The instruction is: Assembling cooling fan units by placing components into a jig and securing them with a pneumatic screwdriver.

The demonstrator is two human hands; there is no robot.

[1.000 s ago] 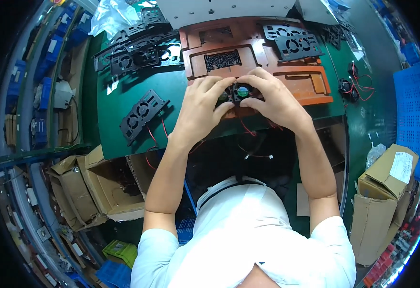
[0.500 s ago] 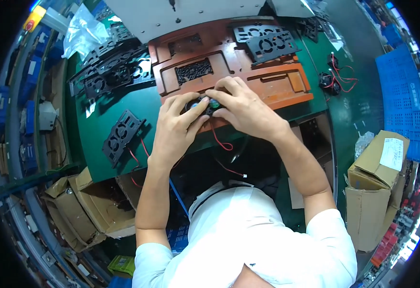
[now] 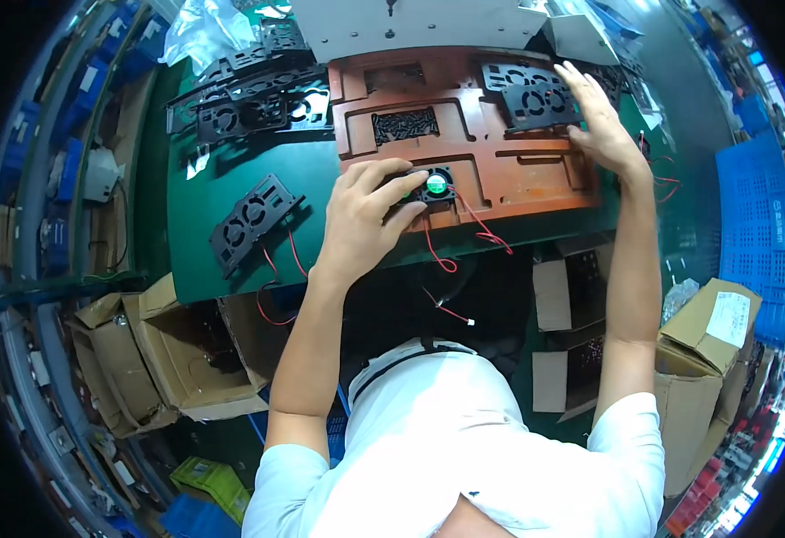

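A small black cooling fan (image 3: 436, 183) with a green round label sits in the near recess of the orange fixture (image 3: 486, 193). My left hand (image 3: 365, 206) is closed at its left side, thumb and fingertips against it; the palm hides what lies beneath, and a bit of green shows between the fingers. Red wires (image 3: 468, 215) run from there over the fixture's front edge. At the right, my right hand (image 3: 600, 125) is open, fingers stretched beside a black metal plate with fan cutouts (image 3: 540, 106); whether it touches the plate I cannot tell.
Black screws (image 3: 406, 126) fill a pocket of the fixture. More black plates (image 3: 244, 117) pile at the far left, and a single wired plate (image 3: 256, 220) lies nearer. A grey machine housing (image 3: 428, 27) stands behind. Cardboard boxes (image 3: 199, 359) and a blue crate (image 3: 755, 220) flank the bench.
My right hand has left the fan and moved right and away toward the black plates. The green-labelled fan and its wires now show. My left hand stays at the fan; the view has shifted slightly.
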